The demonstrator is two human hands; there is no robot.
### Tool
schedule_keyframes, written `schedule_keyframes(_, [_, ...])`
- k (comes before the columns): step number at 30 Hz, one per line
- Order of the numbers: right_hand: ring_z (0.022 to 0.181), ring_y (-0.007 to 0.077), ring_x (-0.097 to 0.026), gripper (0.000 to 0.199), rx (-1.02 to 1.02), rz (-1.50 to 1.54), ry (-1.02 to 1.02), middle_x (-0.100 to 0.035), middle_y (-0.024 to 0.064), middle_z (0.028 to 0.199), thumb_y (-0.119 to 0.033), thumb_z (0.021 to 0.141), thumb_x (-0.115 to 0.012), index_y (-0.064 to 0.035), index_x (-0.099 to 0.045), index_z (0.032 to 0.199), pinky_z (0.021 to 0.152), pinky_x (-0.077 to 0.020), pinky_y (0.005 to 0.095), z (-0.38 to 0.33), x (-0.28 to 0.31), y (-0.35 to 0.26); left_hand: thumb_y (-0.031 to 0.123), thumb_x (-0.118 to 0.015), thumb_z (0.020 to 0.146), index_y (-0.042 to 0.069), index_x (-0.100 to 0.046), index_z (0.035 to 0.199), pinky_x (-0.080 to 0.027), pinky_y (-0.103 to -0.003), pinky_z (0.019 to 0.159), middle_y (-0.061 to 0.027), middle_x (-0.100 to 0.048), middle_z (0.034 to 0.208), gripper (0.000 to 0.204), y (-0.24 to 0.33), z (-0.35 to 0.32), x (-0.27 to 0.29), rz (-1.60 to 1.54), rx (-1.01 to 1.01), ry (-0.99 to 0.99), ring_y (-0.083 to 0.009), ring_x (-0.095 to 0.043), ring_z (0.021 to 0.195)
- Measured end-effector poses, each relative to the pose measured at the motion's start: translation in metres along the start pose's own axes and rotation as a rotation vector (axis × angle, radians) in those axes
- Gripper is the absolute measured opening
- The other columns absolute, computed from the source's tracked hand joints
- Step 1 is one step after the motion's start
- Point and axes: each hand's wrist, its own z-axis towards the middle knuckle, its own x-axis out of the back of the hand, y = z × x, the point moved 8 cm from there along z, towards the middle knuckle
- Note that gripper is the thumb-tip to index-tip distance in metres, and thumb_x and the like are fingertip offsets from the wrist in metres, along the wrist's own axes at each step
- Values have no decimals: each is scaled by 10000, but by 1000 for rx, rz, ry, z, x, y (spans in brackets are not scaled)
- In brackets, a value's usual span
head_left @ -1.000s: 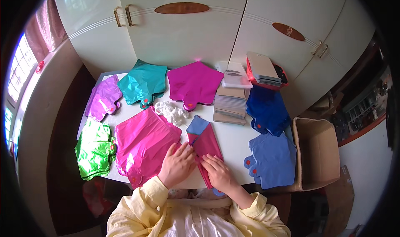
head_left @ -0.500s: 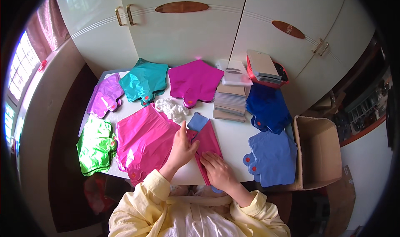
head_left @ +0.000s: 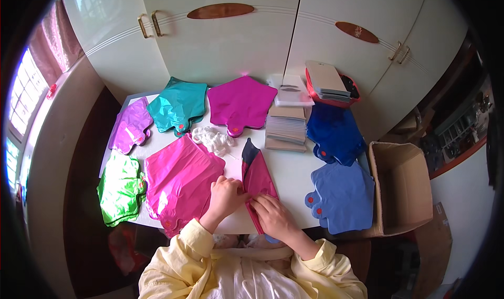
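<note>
Close by the narrow pink foil (head_left: 259,178): white string (head_left: 211,140), card stack (head_left: 286,132).

White table (head_left: 296,178): foil sheets (head_left: 261,177), cards (head_left: 286,131), apparently string (head_left: 211,140).

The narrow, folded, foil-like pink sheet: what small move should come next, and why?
Perhaps fold the pink sheet rightward from its left edge: the left hand is there, the right hand rests on the sheet, and its dark upper tip looks raised.
</note>
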Motion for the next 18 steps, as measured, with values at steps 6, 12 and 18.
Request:
schedule_keyframes(6, [1127,331,-541,329,-1,73,82,-554,168,1202,-51,838,-566,-6,-577,1164,982,-447,408,1,7,-1,305,-765,673,82,-615,695,-387,-399,715,-26,-600,776,269,1,-2,-6,33,-91,18,-241,-546,852])
schedule_keyframes(12, [1074,351,-549,276,-204,50,186,-567,176,1130,13,811,-560,24,-596,1084,932,-458,413,-5,17,15,314,-755,692,65,-603,785,-367,-408,724,-41,-589,764,306,7,-12,-2,-5,-174,122,-248,-536,852])
schedule_keyframes(18, [1122,322,-533,302,-153,-108,138,-557,170,1173,-37,814,-541,41,-584,1103,980,-439,390,-1,12,11,301,-745,713,65,-595,734,-359,-406,728,-42,-578,726,280,8,-12,-2,-39,-165,128,-247,-532,831])
